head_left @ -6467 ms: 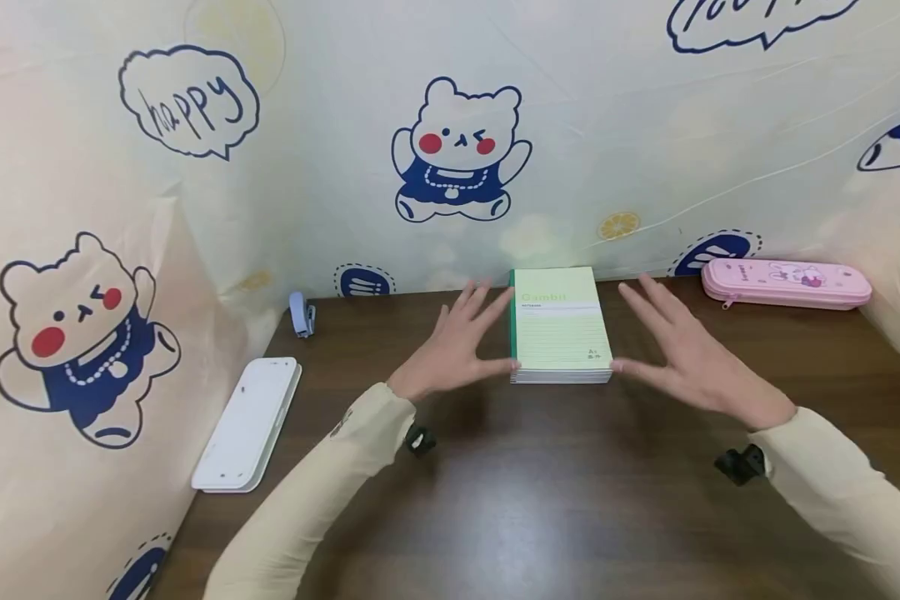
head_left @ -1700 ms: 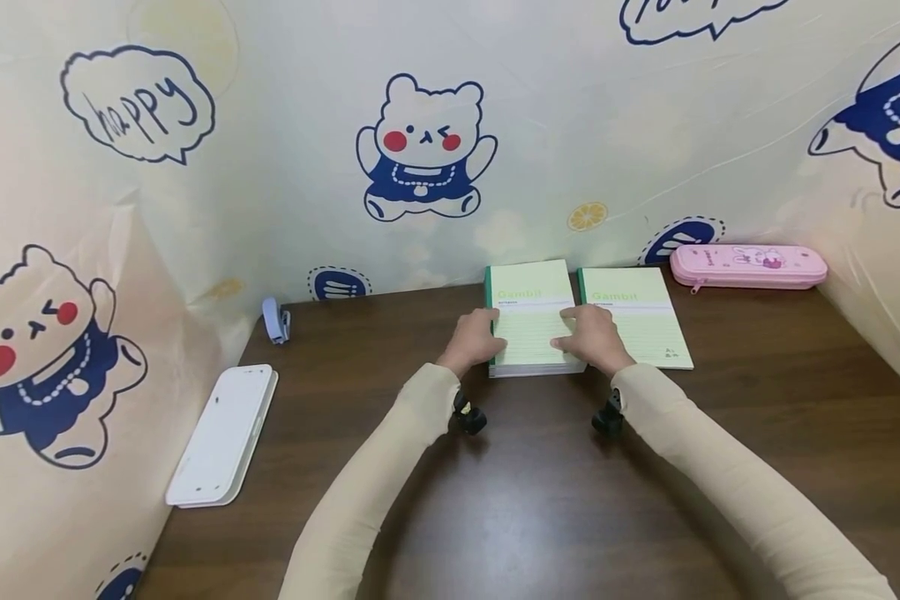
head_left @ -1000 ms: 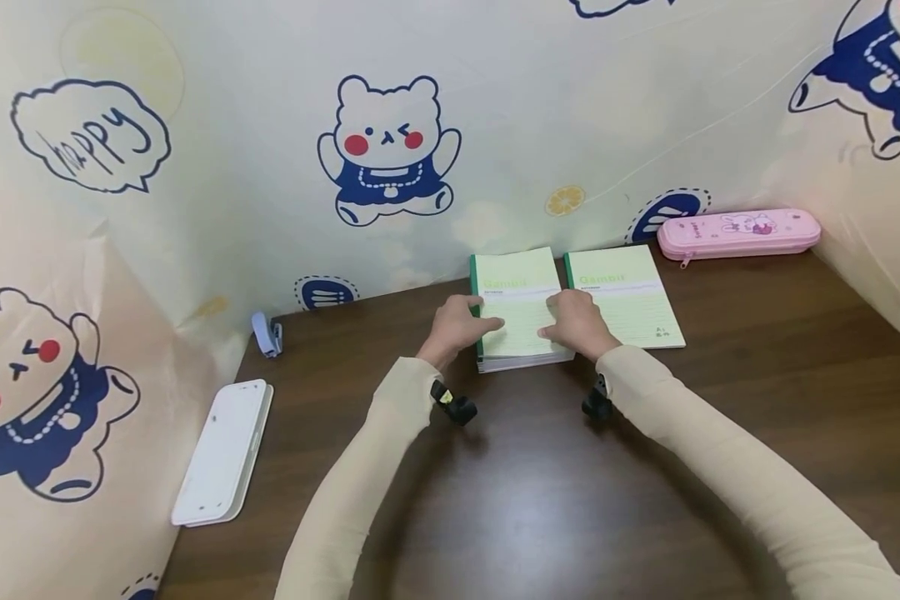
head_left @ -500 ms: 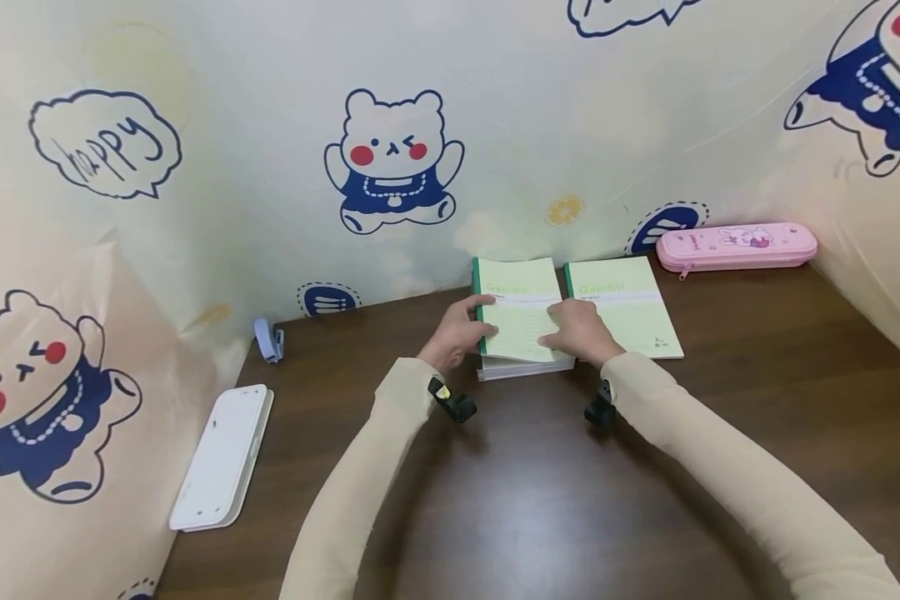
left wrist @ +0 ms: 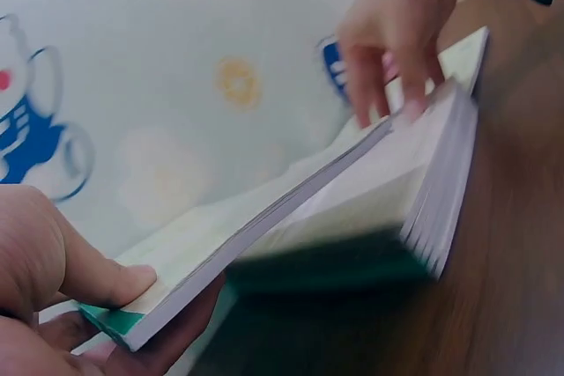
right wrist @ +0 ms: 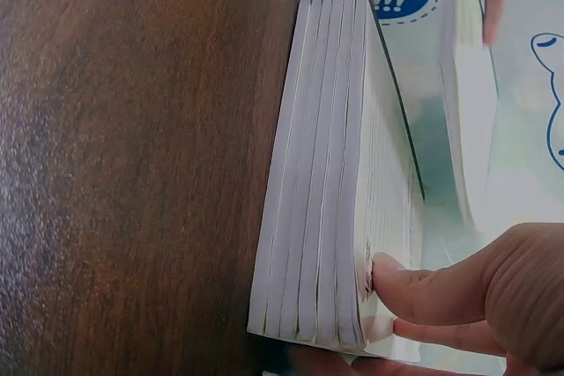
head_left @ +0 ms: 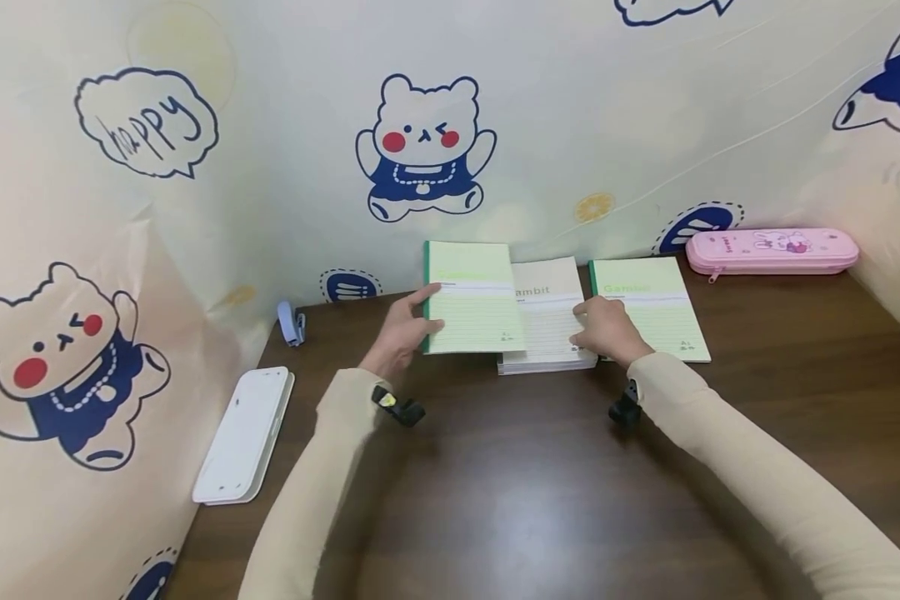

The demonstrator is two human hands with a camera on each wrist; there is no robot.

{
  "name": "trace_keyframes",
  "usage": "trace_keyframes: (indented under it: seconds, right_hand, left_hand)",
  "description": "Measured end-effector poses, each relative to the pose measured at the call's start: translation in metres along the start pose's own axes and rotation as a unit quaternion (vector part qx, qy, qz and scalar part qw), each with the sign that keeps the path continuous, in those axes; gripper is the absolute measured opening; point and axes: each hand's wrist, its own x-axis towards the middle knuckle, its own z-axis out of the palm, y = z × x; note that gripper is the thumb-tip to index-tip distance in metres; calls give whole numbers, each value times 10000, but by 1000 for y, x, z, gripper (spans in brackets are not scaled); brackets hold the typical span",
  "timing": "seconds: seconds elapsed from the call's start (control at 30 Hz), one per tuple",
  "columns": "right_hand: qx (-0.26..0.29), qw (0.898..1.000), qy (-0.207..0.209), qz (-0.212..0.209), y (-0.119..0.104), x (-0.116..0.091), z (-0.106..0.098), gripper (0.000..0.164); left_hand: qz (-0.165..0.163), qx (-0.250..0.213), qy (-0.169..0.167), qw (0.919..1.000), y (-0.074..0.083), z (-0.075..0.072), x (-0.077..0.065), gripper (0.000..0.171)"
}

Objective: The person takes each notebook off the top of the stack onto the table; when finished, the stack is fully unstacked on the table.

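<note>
My left hand (head_left: 399,333) pinches a pale green Gambit notebook (head_left: 472,292) by its green spine, thumb on the cover and fingers below. This notebook is raised at a slant, partly over the left side of a stack of notebooks (head_left: 547,325), as the left wrist view also shows. At the stack's right edge, my right hand (head_left: 607,327) grips it. Its thumb (right wrist: 432,292) presses the top cover while the other fingers lie along the side. A single notebook (head_left: 656,312) lies flat to the right of the stack, partly hidden by the right hand.
A pink pencil case (head_left: 772,252) lies at the back right against the patterned cloth (head_left: 540,108). On the left are a small blue stapler (head_left: 291,325) and a white case (head_left: 244,433). All rest on the dark wooden table (head_left: 480,500).
Earlier all the notebooks were in one stack; one then lay to its right. In the last half second my left hand has lifted the top notebook and moved it left, uncovering another.
</note>
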Motion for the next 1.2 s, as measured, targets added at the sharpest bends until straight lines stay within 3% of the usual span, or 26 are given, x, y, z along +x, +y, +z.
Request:
trace_keyframes:
  seconds: [0.17, 0.3, 0.57, 0.8, 0.9, 0.97, 1.07, 1.13, 1.2]
  right_hand:
    - [-41, 10000, -20, -34, 0, 1, -1, 54]
    - [-1, 10000, -37, 60, 1, 0, -4, 54]
    - [-54, 9998, -98, 164, 0, -1, -7, 53]
    - [-109, 9996, -207, 167, -2, 5, -4, 54]
    - [-154, 9995, -206, 156, -2, 6, -5, 54]
    - [-183, 9995, -198, 154, -1, 7, -6, 54]
    - [-209, 9993, -231, 190, -1, 7, -6, 54]
    - [-221, 9992, -254, 204, -1, 7, -5, 54]
    - [-237, 9991, -277, 211, 0, 7, -4, 54]
  left_hand:
    - [-148, 82, 92, 9998, -9, -38, -6, 64]
    - [-199, 148, 132, 9996, -17, -50, -4, 64]
    - [-190, 320, 2, 9993, -40, -45, 11, 64]
    - [-464, 262, -125, 9985, -60, -39, 23, 63]
    - [-308, 676, -258, 9969, -63, -41, 27, 64]
    - [-1, 1443, -340, 9890, -64, -41, 29, 65]
    - [404, 2741, -368, 9602, -65, -40, 29, 69]
    - [513, 3223, -408, 9444, -65, -38, 28, 69]
    - [493, 3412, -425, 9377, -66, -36, 26, 68]
